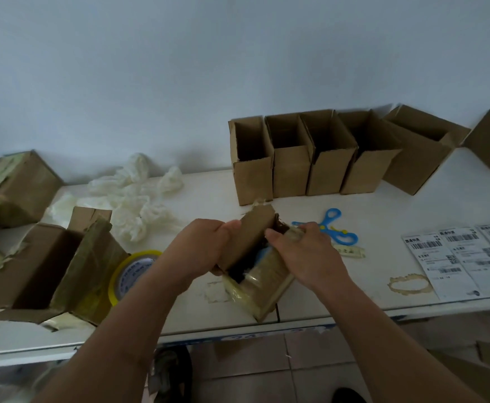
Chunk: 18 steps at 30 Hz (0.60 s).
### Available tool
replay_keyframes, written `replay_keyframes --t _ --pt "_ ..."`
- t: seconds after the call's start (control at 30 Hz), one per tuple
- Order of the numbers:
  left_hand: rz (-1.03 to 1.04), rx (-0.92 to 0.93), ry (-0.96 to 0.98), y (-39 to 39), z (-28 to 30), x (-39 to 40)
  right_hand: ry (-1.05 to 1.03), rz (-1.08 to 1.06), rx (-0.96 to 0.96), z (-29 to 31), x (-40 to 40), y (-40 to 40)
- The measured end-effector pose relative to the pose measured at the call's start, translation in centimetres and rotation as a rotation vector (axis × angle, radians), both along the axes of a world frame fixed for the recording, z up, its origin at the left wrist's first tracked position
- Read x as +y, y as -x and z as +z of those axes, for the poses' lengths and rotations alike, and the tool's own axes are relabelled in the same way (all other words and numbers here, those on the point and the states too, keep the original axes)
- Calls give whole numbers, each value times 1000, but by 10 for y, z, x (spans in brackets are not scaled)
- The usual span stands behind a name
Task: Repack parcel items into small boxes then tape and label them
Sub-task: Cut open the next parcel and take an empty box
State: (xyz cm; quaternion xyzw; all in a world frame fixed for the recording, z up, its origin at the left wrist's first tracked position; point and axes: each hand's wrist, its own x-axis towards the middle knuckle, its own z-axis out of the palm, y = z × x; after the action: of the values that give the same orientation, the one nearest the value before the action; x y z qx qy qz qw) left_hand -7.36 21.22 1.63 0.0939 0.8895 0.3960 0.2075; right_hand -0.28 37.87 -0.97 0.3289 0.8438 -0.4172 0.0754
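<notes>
The taped parcel (pixel 262 271) is being held between both hands, long axis slanting away-right toward the scissors (pixel 329 226); left hand (pixel 206 248) is gripping its raised flap, right hand (pixel 302 251) its taped side.

On the table (pixel 354 289), I see a parcel (pixel 262 274) near the front edge, between my left hand (pixel 206 248) and right hand (pixel 305 257). Behind it a row of boxes (pixel 310 158) stands against the wall. Scissors (pixel 332 228) lie just right of the parcel, labels (pixel 459 257) further right. A tape roll (pixel 130 271) sits left of the parcel, beside an open carton (pixel 49 263). Crumpled wrap (pixel 136 199) lies behind the roll.
</notes>
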Motion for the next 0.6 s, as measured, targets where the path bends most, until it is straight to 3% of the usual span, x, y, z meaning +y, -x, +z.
replay_keyframes --t 0.1,0.3,0.6 --pt "30 -69 -96 6 -11 -8 42 -23 10 1 3 1" --pt "-240 275 207 1 -15 0 144 2 1 6 6 0" --pt "-290 330 343 -10 -20 12 236 97 99 6 17 -6"
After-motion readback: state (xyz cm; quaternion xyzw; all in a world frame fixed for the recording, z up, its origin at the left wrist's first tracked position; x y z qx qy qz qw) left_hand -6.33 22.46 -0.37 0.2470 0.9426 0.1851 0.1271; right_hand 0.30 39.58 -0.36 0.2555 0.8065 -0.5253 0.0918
